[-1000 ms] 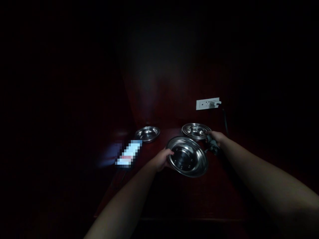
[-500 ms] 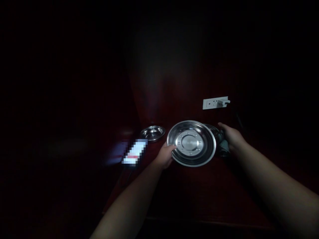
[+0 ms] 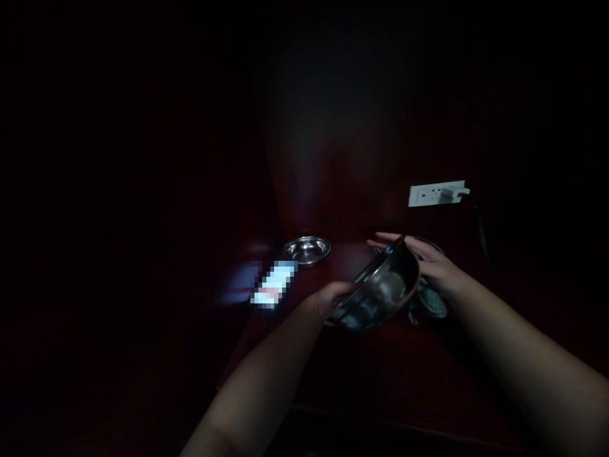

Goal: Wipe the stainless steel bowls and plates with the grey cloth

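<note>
A shiny steel bowl point(image 3: 380, 295) is tipped on its side above the dark red table, its outer wall toward me. My left hand point(image 3: 332, 299) is closed on its lower left edge. At the bowl's upper right is my right hand point(image 3: 431, 263), its fingers stretched out past the rim; whether they press on the bowl I cannot tell. A grey-green cloth point(image 3: 432, 299) shows just below the right palm, and its contact with that hand is unclear. Behind the right hand, part of another metal rim point(image 3: 431, 242) is visible, mostly hidden.
Left of the bowl, a shallow steel dish point(image 3: 307, 250) rests on the table point(image 3: 380, 374). Beside it lies a lit phone point(image 3: 275, 284) with a pixelated screen. A white wall socket point(image 3: 436, 193) holds a plug with a dark cord. The surroundings are very dark.
The bowl has turned from showing me its inside to showing its outer wall. My right hand has come left to its rim, fingers extending. The cloth now shows lower, below the palm.
</note>
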Available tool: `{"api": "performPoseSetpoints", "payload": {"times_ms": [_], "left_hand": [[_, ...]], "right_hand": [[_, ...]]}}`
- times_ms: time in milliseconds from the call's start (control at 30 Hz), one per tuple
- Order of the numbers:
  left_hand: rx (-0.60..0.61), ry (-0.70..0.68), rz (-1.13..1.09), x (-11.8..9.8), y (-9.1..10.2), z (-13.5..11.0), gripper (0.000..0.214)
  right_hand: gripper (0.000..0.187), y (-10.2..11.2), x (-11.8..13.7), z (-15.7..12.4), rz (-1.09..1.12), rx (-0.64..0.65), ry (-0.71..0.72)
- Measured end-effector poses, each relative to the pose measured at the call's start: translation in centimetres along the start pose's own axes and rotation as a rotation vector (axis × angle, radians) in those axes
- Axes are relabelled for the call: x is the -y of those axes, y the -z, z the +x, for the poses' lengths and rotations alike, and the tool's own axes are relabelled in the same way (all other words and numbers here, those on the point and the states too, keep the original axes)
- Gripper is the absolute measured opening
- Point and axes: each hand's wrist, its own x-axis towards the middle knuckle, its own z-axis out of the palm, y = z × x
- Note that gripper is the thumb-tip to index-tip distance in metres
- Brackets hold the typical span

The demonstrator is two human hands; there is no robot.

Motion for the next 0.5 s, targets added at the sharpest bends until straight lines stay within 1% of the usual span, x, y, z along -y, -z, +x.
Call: {"api": "performPoseSetpoints", "payload": {"times_ms": [67,100,133,200,233,300,400,467,500], "left_hand": [[0.010,0.040,0.004,-0.2,-0.3,-0.3,0.033],[0.016,0.044,-0.003,-0.3,-0.5,-0.4,0.035],[0.031,0.056,-0.007,-0.4,-0.7,-0.6,0.038],[0.146,0.048,-0.027,-0.7,-1.1,-0.8,0.043],[0.183,0.037,-0.042,-0.8,-1.3,-0.9,0.044],[0.237,0.026,-0.070,-0.9,-1.4,-1.0,0.048],[0.279,0.002,-0.126,-1.1,-1.2,-0.8,0.048],[0.277,-0.056,-0.194,-1.1,-0.8,-0.6,0.051],[0.275,-0.052,-0.215,-1.2,-0.7,-0.4,0.057]], "right_hand": [[0.043,-0.2,-0.1,-0.3,0.018,-0.004,-0.047],[0.037,-0.3,-0.2,-0.4,0.017,-0.041,-0.063],[0.032,-0.4,-0.4,-0.5,0.013,-0.100,-0.080],[0.023,-0.6,-1.0,-0.6,0.022,-0.236,-0.102],[0.021,-0.7,-1.3,-0.5,0.039,-0.292,-0.107],[0.020,-0.9,-2.0,-0.3,0.081,-0.363,-0.100],[0.017,-0.8,-2.9,0.0,0.119,-0.468,-0.099],[0.017,-0.6,-3.4,0.1,0.146,-0.550,-0.163],[0.017,-0.4,-3.7,0.0,0.167,-0.578,-0.201]]}}
